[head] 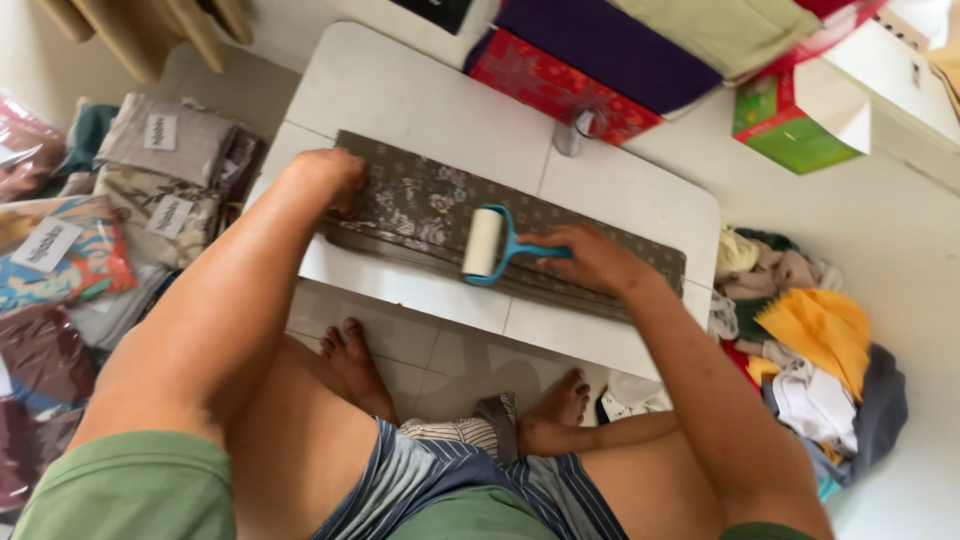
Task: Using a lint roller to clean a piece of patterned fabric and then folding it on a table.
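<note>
Right hand (590, 258) grip clenched on lint roller (484, 243) (blue handle); left hand (335, 175) pressed flat, released, on folded fabric (420, 205).

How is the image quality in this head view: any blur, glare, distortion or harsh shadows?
Head view: soft, even light and no hard shadows; the white table is bright but without glare. The lint roller in the right hand and the folded patterned cloth under the left hand are fairly sharp. Wide-angle distortion enlarges the near arms and bends the edges.
</note>
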